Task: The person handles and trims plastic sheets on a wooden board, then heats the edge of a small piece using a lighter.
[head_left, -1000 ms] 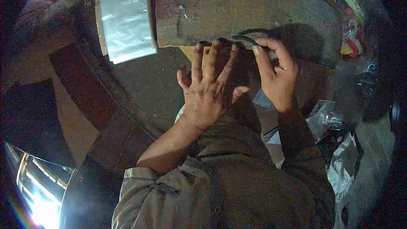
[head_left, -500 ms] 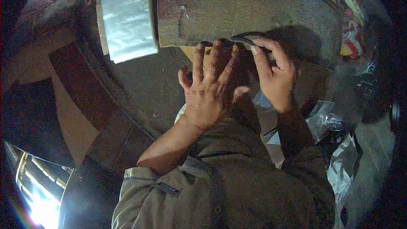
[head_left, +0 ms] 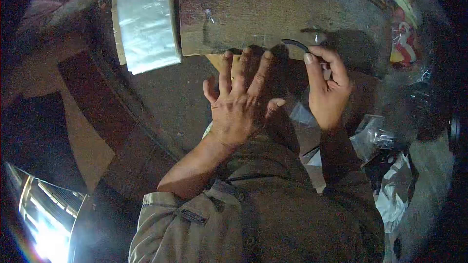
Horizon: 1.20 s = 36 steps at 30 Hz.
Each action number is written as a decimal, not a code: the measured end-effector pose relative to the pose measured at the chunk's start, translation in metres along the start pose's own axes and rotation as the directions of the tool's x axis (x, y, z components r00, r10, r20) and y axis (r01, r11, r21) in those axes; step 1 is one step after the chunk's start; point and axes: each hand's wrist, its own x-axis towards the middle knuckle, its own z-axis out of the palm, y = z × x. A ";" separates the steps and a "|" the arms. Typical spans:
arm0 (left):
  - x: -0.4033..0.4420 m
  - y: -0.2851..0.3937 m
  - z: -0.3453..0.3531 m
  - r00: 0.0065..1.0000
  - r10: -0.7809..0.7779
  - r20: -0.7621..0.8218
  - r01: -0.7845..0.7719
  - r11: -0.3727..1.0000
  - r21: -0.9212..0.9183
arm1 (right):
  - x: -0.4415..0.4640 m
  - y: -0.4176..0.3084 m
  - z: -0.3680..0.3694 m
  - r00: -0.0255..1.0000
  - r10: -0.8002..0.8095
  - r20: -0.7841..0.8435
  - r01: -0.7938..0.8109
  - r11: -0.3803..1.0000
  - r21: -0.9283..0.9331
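Note:
My left hand [head_left: 237, 104] is spread with its fingers apart, palm down. Its fingertips touch the near edge of a brown, worn board [head_left: 263, 9], where a dark strip partly shows under them. Between the thumb and fingertips of my right hand [head_left: 331, 87] is a thin, dark, curved strip [head_left: 295, 44]. The strip's free end points left over the board's near edge; what it is made of I cannot make out. Below the left fingers a yellowish piece [head_left: 214, 61] is partly hidden.
A stack of clear plastic bags [head_left: 148, 27] lies left of the board. Small shiny bits rest on the board. To the right are a red and white packet [head_left: 403, 44], crumpled clear plastic [head_left: 373, 136] and whitish wrapping [head_left: 394, 190]. Bright light [head_left: 46, 238] glares at the lower left.
My right hand has moved a little right with the dark strip, away from my left hand. The left hand has stayed almost in place. A small shiny bit now shows on the board.

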 end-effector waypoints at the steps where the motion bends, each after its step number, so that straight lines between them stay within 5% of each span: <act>1: 0.001 0.001 -0.001 1.000 0.002 -0.001 -0.002 1.000 0.001 | -0.001 -0.002 -0.002 1.000 -0.001 -0.003 0.001 1.000 0.000; 5: 0.004 0.003 -0.001 0.999 -0.031 -0.024 0.030 0.999 -0.030 | 0.000 -0.003 -0.010 0.999 -0.017 -0.051 0.020 0.999 0.041; 7: 0.003 0.002 0.001 0.999 -0.021 -0.032 0.021 1.000 0.008 | 0.002 0.004 -0.014 0.984 0.108 -0.140 -0.091 0.988 0.127; 10: 0.002 0.001 0.000 0.998 0.013 -0.055 -0.012 1.000 0.004 | 0.019 0.013 -0.029 0.959 0.118 -0.259 -0.124 0.992 -0.009; 12: -0.004 0.000 -0.002 0.996 0.032 -0.078 -0.038 0.996 -0.079 | 0.037 0.040 -0.043 0.940 -0.039 -0.340 -0.039 0.975 -0.220; 17: -0.034 -0.012 0.007 0.995 0.081 -0.065 -0.086 0.993 -0.079 | 0.052 0.057 -0.050 0.932 -0.060 -0.358 -0.044 0.961 -0.274; 19: -0.037 -0.013 0.000 0.999 -0.053 -0.012 0.042 0.899 -0.437 | 0.050 0.047 -0.053 0.935 -0.020 -0.353 -0.109 0.933 -0.342; 21: -0.034 -0.015 -0.008 0.997 -0.061 -0.046 0.033 0.886 -0.462 | 0.045 0.044 -0.052 0.931 -0.037 -0.363 -0.126 0.900 -0.416; 23: -0.026 -0.017 -0.007 0.976 -0.201 0.080 0.184 0.577 -0.795 | 0.032 0.032 -0.050 0.926 -0.108 -0.363 -0.003 0.957 -0.292; 25: -0.015 -0.016 0.003 0.969 -0.247 0.023 0.154 0.525 -0.837 | 0.014 0.020 -0.052 0.953 0.013 -0.303 -0.107 0.950 -0.293; 27: -0.003 -0.011 -0.008 0.906 -0.293 0.306 0.341 0.078 -0.937 | -0.005 0.009 -0.049 0.960 0.075 -0.270 -0.139 0.964 -0.226; 28: 0.005 -0.013 0.002 0.927 -0.254 0.276 0.284 -0.004 -0.959 | -0.015 0.006 -0.044 0.965 0.083 -0.248 -0.115 0.987 -0.114; 29: 0.006 -0.016 0.008 0.934 -0.245 0.259 0.267 0.000 -0.964 | -0.024 0.007 -0.040 0.971 0.086 -0.224 -0.089 0.996 0.000; 31: 0.013 -0.014 -0.009 0.966 -0.197 0.168 0.232 0.371 -0.899 | -0.040 0.024 -0.033 0.971 -0.029 -0.239 0.023 0.999 -0.025; 32: 0.013 -0.021 0.004 0.971 -0.188 0.149 0.211 0.376 -0.902 | -0.047 0.031 -0.030 0.962 -0.129 -0.239 0.120 0.991 -0.052; 34: 0.015 -0.046 0.063 0.990 -0.058 -0.126 -0.106 0.272 -0.956 | -0.063 0.034 -0.032 0.985 -0.079 -0.155 0.078 0.997 -0.011; 35: 0.013 -0.051 0.078 0.988 -0.051 -0.144 -0.125 0.274 -0.954 | -0.070 0.036 -0.032 0.999 -0.015 -0.052 0.017 1.000 0.025; 36: 0.006 -0.055 0.090 0.989 -0.099 -0.114 -0.103 0.112 -0.988 | -0.076 0.039 -0.027 0.998 -0.029 -0.062 0.030 0.999 0.027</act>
